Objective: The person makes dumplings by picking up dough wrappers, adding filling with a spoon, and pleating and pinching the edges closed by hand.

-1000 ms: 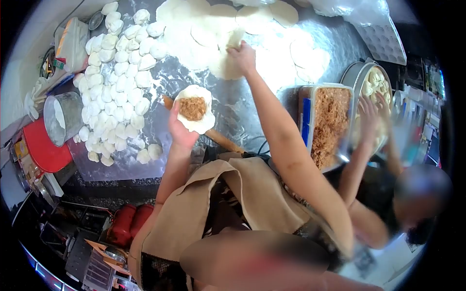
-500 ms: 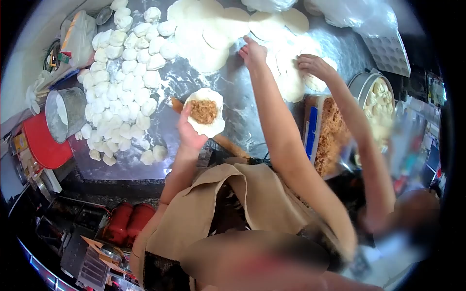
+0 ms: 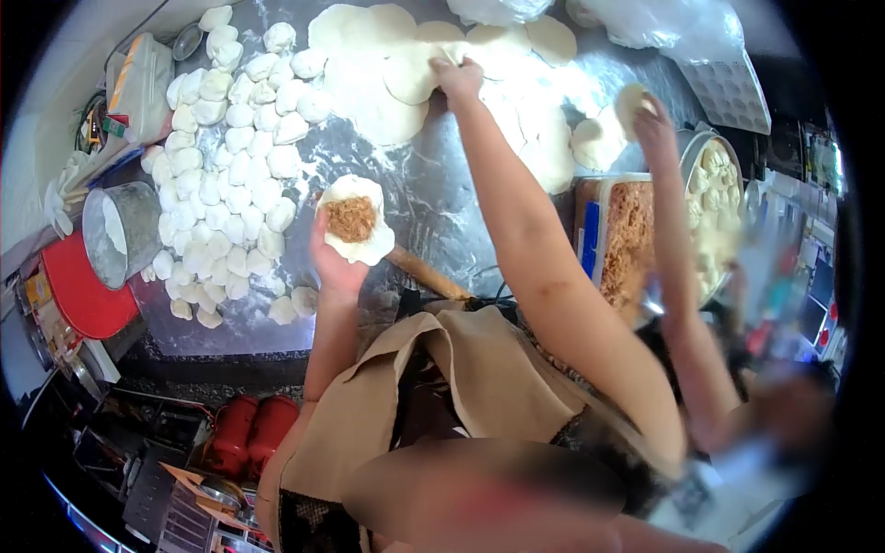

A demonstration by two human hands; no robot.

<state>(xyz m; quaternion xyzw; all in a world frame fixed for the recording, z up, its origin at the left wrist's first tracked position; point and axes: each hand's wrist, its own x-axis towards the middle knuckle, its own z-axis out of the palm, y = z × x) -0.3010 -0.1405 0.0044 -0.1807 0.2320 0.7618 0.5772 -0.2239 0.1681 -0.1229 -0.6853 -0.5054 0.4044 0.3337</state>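
My left hand [image 3: 339,263] holds a round dough wrapper [image 3: 373,247] with a mound of brown shredded filling [image 3: 351,219] on it, over the floury metal table. My right hand [image 3: 458,76] reaches to the far side, its fingers pinched at the edge of the flat dough rounds [image 3: 371,78]; a small pale edge shows at the fingertips. Under the held wrapper, a wooden rolling pin [image 3: 426,275] lies partly hidden. Left of it, many small white dough pieces [image 3: 235,170] cover the table.
At right are a tub of brown filling [image 3: 627,235], a round pan of filled dumplings [image 3: 710,207] and a co-worker's hand [image 3: 653,124] holding a dough round [image 3: 632,111]. A metal bucket [image 3: 120,230], red lid [image 3: 88,288] and moulded tray [image 3: 728,92] stand around the table.
My right hand has moved left to the overlapping dough rounds. My left hand has shifted slightly left with the filled wrapper. The co-worker's hand has lifted a dough round from the table.
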